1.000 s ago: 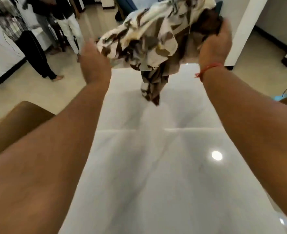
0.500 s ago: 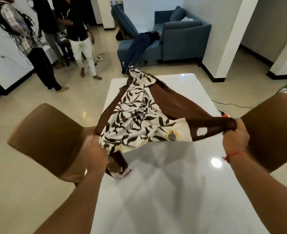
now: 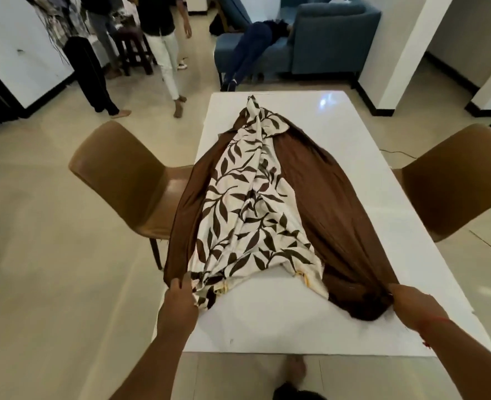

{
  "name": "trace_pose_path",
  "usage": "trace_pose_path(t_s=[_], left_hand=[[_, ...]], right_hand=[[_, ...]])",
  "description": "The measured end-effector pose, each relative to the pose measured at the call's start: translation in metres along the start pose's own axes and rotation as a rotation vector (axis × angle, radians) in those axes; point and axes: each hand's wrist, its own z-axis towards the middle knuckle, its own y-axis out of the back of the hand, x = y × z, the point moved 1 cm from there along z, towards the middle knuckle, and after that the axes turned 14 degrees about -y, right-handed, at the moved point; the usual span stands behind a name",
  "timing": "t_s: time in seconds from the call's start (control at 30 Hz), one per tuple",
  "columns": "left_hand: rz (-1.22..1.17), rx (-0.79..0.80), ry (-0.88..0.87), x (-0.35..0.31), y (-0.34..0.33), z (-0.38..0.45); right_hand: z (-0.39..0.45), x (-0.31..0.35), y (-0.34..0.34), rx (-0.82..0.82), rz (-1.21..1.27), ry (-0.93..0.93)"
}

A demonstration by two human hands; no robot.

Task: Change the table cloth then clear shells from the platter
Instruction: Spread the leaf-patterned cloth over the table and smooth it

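Table cloth [image 3: 267,203]: brown w/ cream leaf-print centre panel, lying bunched lengthwise along white table [image 3: 368,157], narrow end toward 12 o'clock near far edge, fanning wider toward 6 o'clock. Not spread flat; heavy folds throughout. Left brown edge overhangs table side at approx. 9 o'clock. Near strip of table top at 6 o'clock is bare, as is the right side at 2–3 o'clock.

Left hand [image 3: 179,301]: at 7 o'clock, by near-left table edge. Fingers curled, pinching the cloth's near-left corner where brown border meets print. Grip firm, cloth taut up from it.

Right hand [image 3: 408,303]: at 5 o'clock, over near-right part of table. Fingers closed round gathered brown corner of cloth; fabric bunched into a dark wad just left of the knuckles. Red thread band on wrist.

Platter, shells: not in view.

Surroundings: tan chair [image 3: 123,180] at 9 o'clock, pushed against table side, touching overhanging cloth. Second tan chair [image 3: 455,180] at 3 o'clock, beside table. Blue sofa [image 3: 333,33] at 12 o'clock beyond table, a person lying on it. Several persons standing at 10–11 o'clock. Wearer's bare foot visible at 6 o'clock below table edge.
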Motion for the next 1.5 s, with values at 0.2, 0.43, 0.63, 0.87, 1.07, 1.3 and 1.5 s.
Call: trace_pose_path(t_s=[0.2,0.43,0.63,0.87,1.07,1.3,1.5], left_hand=[[-0.02,-0.053,0.133,0.005,0.006,-0.032],[-0.18,-0.353,0.495,0.006,0.007,-0.051],[-0.586,-0.638,0.839,0.029,0.0,-0.083],[-1.059,-0.843,0.886,0.053,0.006,-0.107],[-0.85,-0.855,0.857,0.12,0.01,-0.106],[-1.117,-0.802,0.855,0.164,0.013,-0.074],[-1.348,-0.128,1.079,0.134,-0.029,-0.079]], right_hand=[[-0.011,-0.031,-0.003,0.03,-0.155,-0.184],[-0.04,0.085,0.009,-0.187,-0.021,0.505],[-0.088,0.158,-0.043,-0.031,-0.135,0.767],[-0.096,0.184,-0.062,-0.124,-0.152,0.689],[-0.092,0.18,-0.073,-0.028,-0.045,0.638],[-0.124,0.181,-0.049,-0.222,0.29,0.583],[-0.123,0.147,-0.051,-0.191,0.173,0.329]])
